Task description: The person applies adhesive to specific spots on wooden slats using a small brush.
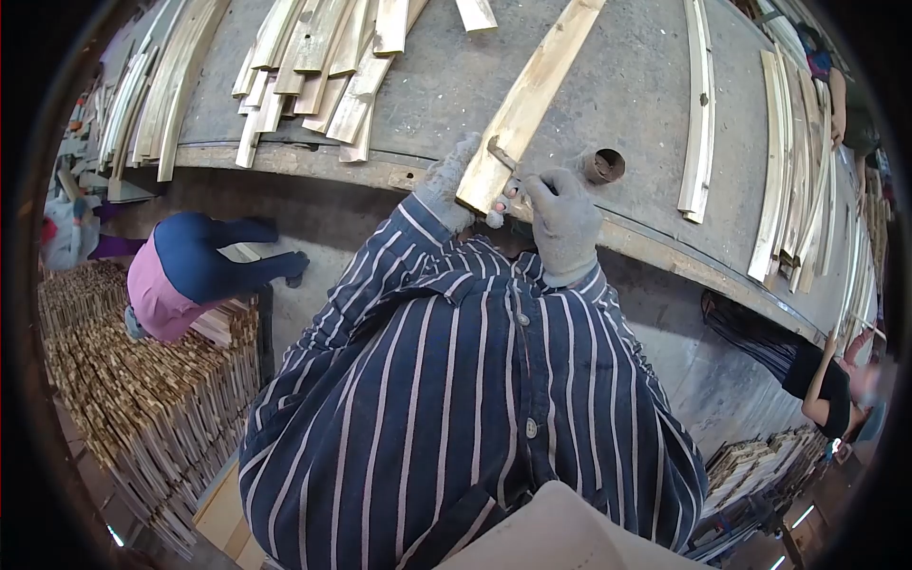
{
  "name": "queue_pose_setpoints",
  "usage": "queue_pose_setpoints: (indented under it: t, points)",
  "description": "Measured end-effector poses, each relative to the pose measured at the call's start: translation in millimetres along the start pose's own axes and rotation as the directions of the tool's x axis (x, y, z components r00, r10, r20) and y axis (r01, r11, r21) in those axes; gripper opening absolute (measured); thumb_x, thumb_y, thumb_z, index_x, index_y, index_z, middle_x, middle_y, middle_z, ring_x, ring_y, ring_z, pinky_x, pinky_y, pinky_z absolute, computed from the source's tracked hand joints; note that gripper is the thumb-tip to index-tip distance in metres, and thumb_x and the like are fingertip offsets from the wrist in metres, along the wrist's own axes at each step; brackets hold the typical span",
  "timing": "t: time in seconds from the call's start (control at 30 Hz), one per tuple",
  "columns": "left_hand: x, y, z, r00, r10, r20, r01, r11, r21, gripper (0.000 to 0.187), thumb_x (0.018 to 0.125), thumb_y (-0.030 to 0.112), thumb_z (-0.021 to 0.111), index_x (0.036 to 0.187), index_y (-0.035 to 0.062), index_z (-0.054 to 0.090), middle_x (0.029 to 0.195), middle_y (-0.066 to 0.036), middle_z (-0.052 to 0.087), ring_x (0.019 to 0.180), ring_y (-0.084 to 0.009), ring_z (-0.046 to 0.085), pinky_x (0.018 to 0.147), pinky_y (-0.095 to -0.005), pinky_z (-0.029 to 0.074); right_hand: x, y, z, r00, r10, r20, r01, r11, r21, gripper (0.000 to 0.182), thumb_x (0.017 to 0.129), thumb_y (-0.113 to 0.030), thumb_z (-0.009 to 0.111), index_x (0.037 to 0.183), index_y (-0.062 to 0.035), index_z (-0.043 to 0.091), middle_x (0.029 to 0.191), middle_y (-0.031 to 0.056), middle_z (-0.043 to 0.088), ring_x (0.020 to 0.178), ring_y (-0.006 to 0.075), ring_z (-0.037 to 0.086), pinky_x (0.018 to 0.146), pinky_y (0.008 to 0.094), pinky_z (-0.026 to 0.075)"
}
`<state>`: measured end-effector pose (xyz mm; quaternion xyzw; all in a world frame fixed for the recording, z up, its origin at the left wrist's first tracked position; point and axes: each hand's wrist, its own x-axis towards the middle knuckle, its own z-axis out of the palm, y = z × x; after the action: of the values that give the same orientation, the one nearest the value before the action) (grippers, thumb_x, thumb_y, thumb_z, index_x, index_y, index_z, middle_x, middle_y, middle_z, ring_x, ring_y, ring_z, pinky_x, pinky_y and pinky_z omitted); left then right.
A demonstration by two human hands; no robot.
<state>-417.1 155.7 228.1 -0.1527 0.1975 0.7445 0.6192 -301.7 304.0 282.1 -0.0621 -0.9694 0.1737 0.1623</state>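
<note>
A pale wooden slat (532,95) slants over the near edge of the workbench, its near end toward my body. My left hand (446,188), in a grey glove with bare fingertips, is closed around that end from the left and below. In my gloved right hand (565,226), the fingers pinch a small, thin dark metal tool (502,154). The tool's tip lies against the slat's upper face near the end; its exact kind I cannot make out. Just beyond my right hand stands a small round brown cup (605,166) with a dark inside.
Loose slats (328,57) lie at the bench's left, and a long slat (698,114) and a slat pile (784,161) at its right. A person (199,256) bends over stacked slats (142,380) at left. Another person (826,380) is at right.
</note>
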Motion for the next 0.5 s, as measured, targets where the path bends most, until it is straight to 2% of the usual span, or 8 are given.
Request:
queue_pose_setpoints:
  t: [0.13, 0.23, 0.3, 0.33, 0.4, 0.43, 0.5]
  points:
    - [0, -2, 5, 1.0, 0.006, 0.013, -0.006, 1.0, 0.004, 0.055, 0.095, 0.058, 0.037, 0.124, 0.0135, 0.051, 0.086, -0.02, 0.06, 0.059, -0.0272, 0.059, 0.047, -0.0355, 0.047, 2, 3, -12, 0.999, 0.031, 0.03, -0.034, 0.995, 0.09, 0.028, 0.076, -0.009, 0.061, 0.101, -0.0192, 0.068, 0.085, 0.0023, 0.06, 0.077, 0.0216, 0.062, 0.061, 0.0334, 0.05]
    - [-2, -5, 11, 0.992, 0.101, -0.078, -0.097, 0.994, 0.048, 0.056, 0.096, 0.057, 0.035, 0.125, 0.0121, 0.05, 0.086, -0.02, 0.06, 0.056, -0.0266, 0.058, 0.047, -0.035, 0.047, 4, 7, -2, 0.997, 0.034, -0.069, -0.025, 0.991, 0.129, 0.029, 0.076, -0.009, 0.06, 0.102, -0.0201, 0.068, 0.086, 0.0024, 0.059, 0.074, 0.0219, 0.062, 0.06, 0.0337, 0.05]
    - [-3, -4, 8, 0.996, 0.055, 0.067, -0.055, 0.998, 0.007, 0.054, 0.097, 0.055, 0.036, 0.125, 0.0109, 0.049, 0.09, -0.018, 0.06, 0.061, -0.0271, 0.059, 0.047, -0.0353, 0.048, 1, 6, 2, 0.997, -0.037, -0.072, 0.039, 0.999, 0.034, 0.03, 0.077, -0.008, 0.06, 0.102, -0.02, 0.068, 0.086, 0.0026, 0.059, 0.072, 0.0228, 0.062, 0.059, 0.034, 0.05]
    - [-2, -4, 5, 0.996, 0.058, 0.065, -0.058, 0.998, 0.008, 0.054, 0.097, 0.055, 0.036, 0.125, 0.0109, 0.049, 0.09, -0.018, 0.06, 0.061, -0.0271, 0.059, 0.047, -0.0353, 0.048, -1, 5, -2, 0.997, -0.039, -0.072, 0.042, 0.998, 0.037, 0.03, 0.077, -0.008, 0.06, 0.102, -0.02, 0.068, 0.086, 0.0026, 0.059, 0.072, 0.0228, 0.062, 0.059, 0.034, 0.05]
    - [0, -6, 2, 0.996, 0.041, 0.073, -0.043, 0.999, 0.022, 0.052, 0.097, 0.053, 0.037, 0.126, 0.0117, 0.048, 0.092, -0.017, 0.06, 0.063, -0.0271, 0.06, 0.047, -0.0352, 0.048, -4, 4, -18, 0.997, 0.007, 0.081, -0.004, 0.999, -0.044, 0.03, 0.077, -0.007, 0.06, 0.103, -0.0195, 0.068, 0.085, 0.0025, 0.059, 0.073, 0.0219, 0.062, 0.06, 0.0332, 0.05]
    - [1, -7, 4, 0.997, 0.036, 0.074, -0.038, 0.999, 0.023, 0.052, 0.097, 0.053, 0.037, 0.126, 0.0117, 0.048, 0.092, -0.017, 0.06, 0.063, -0.0271, 0.06, 0.047, -0.0352, 0.048, -1, 6, -20, 0.997, 0.012, 0.08, -0.008, 0.999, -0.046, 0.03, 0.077, -0.007, 0.06, 0.103, -0.0195, 0.068, 0.085, 0.0025, 0.059, 0.073, 0.0219, 0.062, 0.06, 0.0332, 0.05]
    - [-1, -11, 12, 0.978, 0.156, -0.136, -0.139, 0.982, 0.127, 0.05, 0.097, 0.052, 0.038, 0.126, 0.012, 0.049, 0.09, -0.018, 0.06, 0.062, -0.0266, 0.06, 0.046, -0.0344, 0.047, 6, 11, -20, 0.997, 0.02, -0.075, -0.015, 0.998, 0.058, 0.03, 0.077, -0.008, 0.059, 0.104, -0.02, 0.068, 0.083, 0.0018, 0.058, 0.07, 0.0209, 0.061, 0.058, 0.0318, 0.049]
